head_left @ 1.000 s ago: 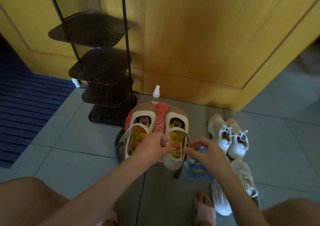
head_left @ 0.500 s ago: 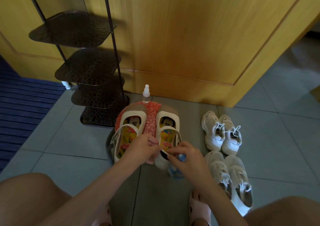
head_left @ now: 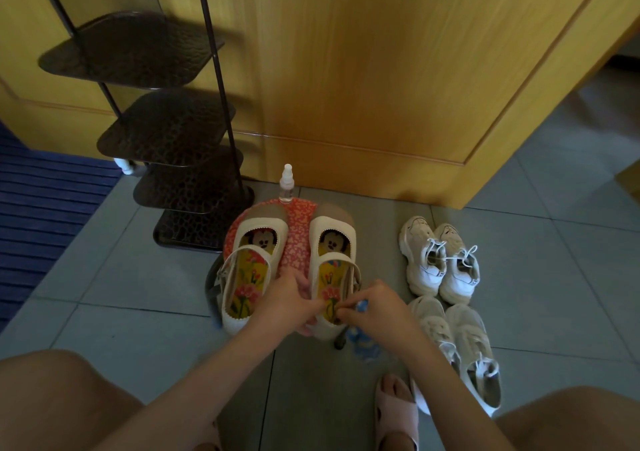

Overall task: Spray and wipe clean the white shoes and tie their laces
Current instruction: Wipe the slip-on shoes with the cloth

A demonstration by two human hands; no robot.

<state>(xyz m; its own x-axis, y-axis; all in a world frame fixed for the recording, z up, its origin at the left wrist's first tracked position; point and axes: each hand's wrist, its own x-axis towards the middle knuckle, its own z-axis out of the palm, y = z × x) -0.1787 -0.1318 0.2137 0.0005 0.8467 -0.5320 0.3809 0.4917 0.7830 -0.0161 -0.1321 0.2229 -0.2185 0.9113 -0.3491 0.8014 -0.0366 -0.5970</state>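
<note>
Brought the right hand [head_left: 375, 308] in and down since a second ago, off the gap beside the shoe and onto the heel rim of the right strap shoe [head_left: 331, 229], leaving most of the blue cloth [head_left: 363, 343] hanging under that hand. Slid the left hand [head_left: 289, 298] across too, to the inner side of the same shoe.

Grips that shoe's inner wall with the left hand, fingers curled over the edge, steadying it. Pinches the cloth in the right hand, fingertips pressed at the heel, with a blue corner poking out above the knuckles. Looks like the wiping step, on the strap pair, not the lacing.

Just left of the left hand, the left strap shoe [head_left: 247, 270]; under both shoes, a red patterned stool [head_left: 298, 239]. Farther beyond the hands, upright and untouched, the spray bottle [head_left: 286, 184]. To the right of the right hand, the far sneakers [head_left: 440, 263] with laces knotted; close beside the right forearm, the near sneakers [head_left: 464, 343], laces too dim to read.

Calls next for rubbing the cloth round the heel and along the side while keeping the left-hand hold firm, so as not to shove the shoe off the stool. Would then mean reaching right for the near sneakers. Probably needs both hands rid of the cloth before any tying.
</note>
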